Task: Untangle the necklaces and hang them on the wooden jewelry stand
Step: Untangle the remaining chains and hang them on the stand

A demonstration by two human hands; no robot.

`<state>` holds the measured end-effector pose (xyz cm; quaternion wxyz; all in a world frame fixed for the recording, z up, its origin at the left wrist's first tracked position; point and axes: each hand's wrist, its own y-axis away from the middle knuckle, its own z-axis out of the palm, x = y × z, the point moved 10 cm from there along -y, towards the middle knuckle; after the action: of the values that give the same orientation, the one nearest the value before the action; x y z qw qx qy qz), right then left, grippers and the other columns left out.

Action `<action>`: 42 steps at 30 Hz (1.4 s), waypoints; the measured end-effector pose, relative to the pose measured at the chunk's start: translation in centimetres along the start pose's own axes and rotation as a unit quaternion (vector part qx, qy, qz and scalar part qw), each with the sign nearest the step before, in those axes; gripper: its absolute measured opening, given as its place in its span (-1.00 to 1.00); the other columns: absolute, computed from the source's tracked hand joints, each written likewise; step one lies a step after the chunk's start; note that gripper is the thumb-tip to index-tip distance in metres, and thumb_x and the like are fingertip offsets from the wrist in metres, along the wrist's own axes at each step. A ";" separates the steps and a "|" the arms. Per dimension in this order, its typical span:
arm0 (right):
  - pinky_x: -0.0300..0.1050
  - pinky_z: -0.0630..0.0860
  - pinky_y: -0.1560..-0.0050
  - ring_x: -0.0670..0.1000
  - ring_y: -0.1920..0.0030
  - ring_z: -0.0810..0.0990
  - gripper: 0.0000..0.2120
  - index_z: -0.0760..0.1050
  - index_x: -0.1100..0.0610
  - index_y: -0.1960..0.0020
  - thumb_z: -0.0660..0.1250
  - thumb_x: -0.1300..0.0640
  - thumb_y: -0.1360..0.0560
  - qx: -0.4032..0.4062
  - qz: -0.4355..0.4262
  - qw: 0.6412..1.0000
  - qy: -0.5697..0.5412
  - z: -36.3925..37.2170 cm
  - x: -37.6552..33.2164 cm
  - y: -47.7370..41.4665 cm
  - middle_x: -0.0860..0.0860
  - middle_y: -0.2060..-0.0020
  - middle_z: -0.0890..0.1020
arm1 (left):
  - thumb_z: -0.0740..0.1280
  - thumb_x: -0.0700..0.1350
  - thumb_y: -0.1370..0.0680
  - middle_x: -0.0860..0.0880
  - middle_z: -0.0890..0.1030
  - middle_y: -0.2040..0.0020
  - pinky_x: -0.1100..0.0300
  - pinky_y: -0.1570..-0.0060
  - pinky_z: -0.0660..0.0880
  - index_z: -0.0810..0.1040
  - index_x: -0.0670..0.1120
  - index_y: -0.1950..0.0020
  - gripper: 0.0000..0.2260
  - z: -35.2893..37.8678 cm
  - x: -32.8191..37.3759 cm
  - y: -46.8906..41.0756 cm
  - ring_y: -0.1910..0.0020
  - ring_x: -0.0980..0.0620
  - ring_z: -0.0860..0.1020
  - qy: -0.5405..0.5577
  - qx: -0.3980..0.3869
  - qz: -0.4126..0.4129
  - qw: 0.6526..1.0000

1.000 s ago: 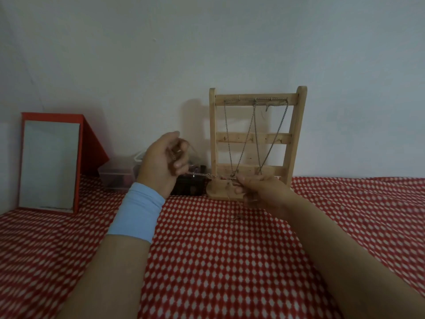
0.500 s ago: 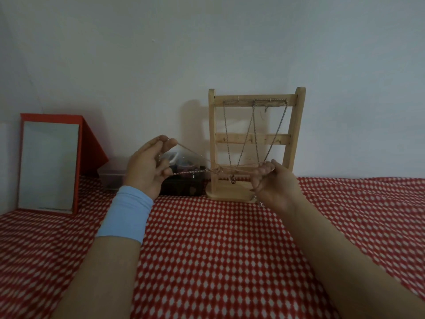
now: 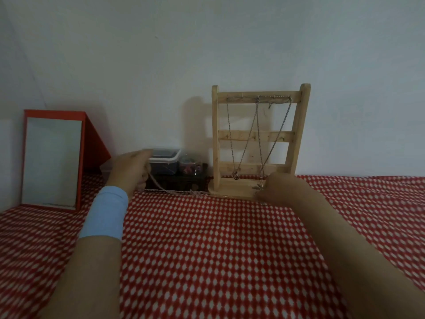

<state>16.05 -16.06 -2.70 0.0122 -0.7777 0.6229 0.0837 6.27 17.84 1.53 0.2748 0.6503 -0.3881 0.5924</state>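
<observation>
Two hands were low over the red-and-white checked surface (image 3: 207, 249). The left hand (image 3: 131, 173) had its fingers curled round a thin silver chain necklace (image 3: 179, 192) that ran toward the right hand (image 3: 285, 187), whose blurred fingers I could not read. Behind them, two hanging chains (image 3: 230, 134) draped from the pale wooden ladder-shaped jewelry stand (image 3: 215, 134).

A pale wooden ladder-shaped jewelry stand (image 3: 296, 134) stands upright on its rounded base by the wall. Two thin silver chain necklaces (image 3: 231, 139) hang in V shapes from its top rail. A third thin chain (image 3: 174, 191) stretches nearly level from the left hand (image 3: 130, 171) toward the right hand (image 3: 282, 187).
</observation>
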 end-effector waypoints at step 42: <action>-0.30 0.47 0.32 -0.15 0.44 0.55 -0.85 0.70 0.15 0.00 0.36 0.14 -0.62 -0.016 -0.189 0.857 -0.478 0.6 -8.1 2.6 -0.12 0.38 0.67 | 0.39 -0.07 -0.55 0.08 0.70 0.10 0.34 -0.04 0.45 0.67 -0.03 -0.04 -0.88 12.3 1.1 5.4 0.05 0.18 0.63 -0.290 -0.306 0.114 0.900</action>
<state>11.72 -8.72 -1.85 0.3116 -0.7449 0.3798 0.4514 8.69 4.62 0.28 0.2661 0.6286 -0.6841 0.2570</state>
